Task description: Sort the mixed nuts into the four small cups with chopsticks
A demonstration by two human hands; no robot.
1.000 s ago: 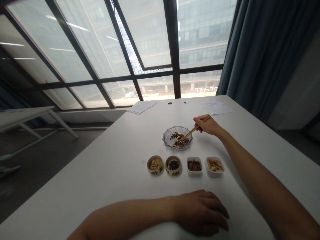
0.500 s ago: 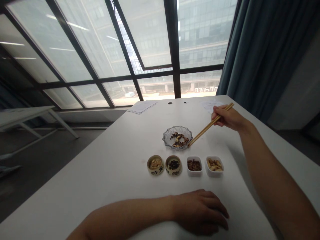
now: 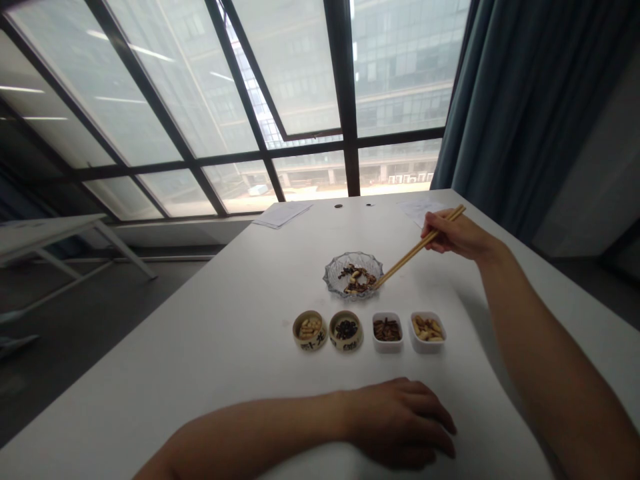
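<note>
My right hand (image 3: 453, 233) is closed around a pair of wooden chopsticks (image 3: 411, 252). Their tips reach the right rim of a clear glass bowl (image 3: 332, 288), which holds a mix of dark and pale pieces (image 3: 356, 275). Whether the tips pinch a piece, I cannot tell. Nearer to me stands a row of small containers: a round dish of peanuts (image 3: 310, 327), a round dish of black beans (image 3: 346, 329), a white square dish of brown pieces (image 3: 387, 329) and a white square dish of pale yellowish pieces (image 3: 427, 327). My left hand (image 3: 405, 423) lies palm down on the table, holding nothing.
The white table (image 3: 225, 333) stretches toward the windows. Sheets of paper (image 3: 283, 215) lie at its far left, and more paper (image 3: 417, 210) lies behind my right hand. A blue curtain (image 3: 495, 100) hangs at the right. Another white table (image 3: 50, 233) stands at the left.
The chopstick tips have moved slightly up at the glass bowl's right rim. The dark piece seen at the tips before is no longer distinct there. My left hand stays in place.
</note>
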